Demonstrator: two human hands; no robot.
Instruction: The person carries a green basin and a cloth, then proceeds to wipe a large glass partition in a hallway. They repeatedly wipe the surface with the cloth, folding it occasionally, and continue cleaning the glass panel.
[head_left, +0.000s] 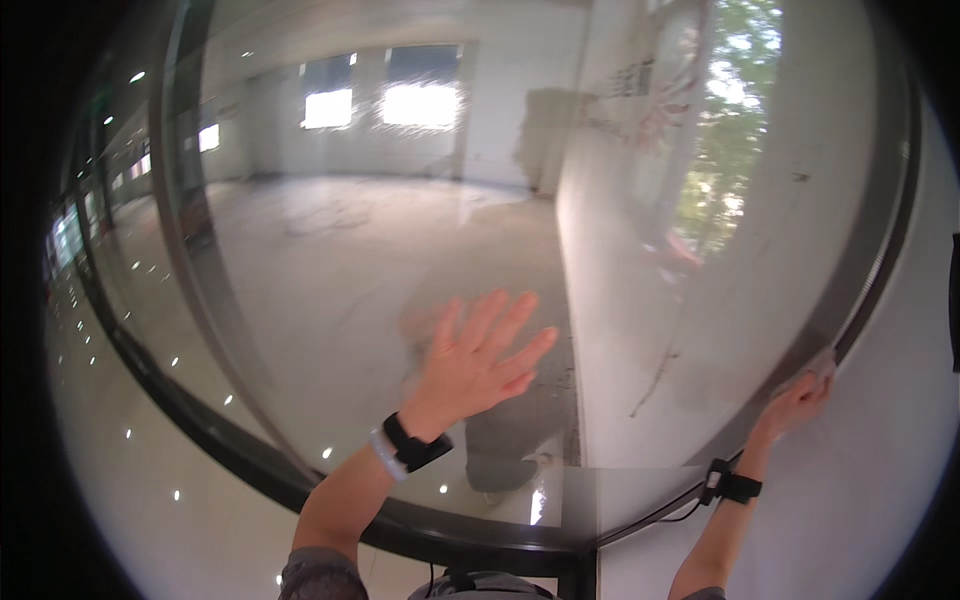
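My left hand (474, 360) is spread in front of a large glass pane (360, 262), palm towards it and holding nothing. Whether the palm touches the glass, I cannot tell. Far to the right, my right hand (796, 401) is pressed at the dark frame (874, 289) along the pane's edge. A pale, thin cloth or tissue (826, 362) shows at its fingers, partly hidden and blurred. Each wrist wears a black band, and the left one has a light bracelet too.
A dark bottom rail (450, 536) curves below the pane. To the right is a white wall (892, 450); a shiny tiled floor (142, 480) extends at left. Through the glass appear a bare concrete floor (337, 232) and bright windows (420, 103). Reflections overlay the pane.
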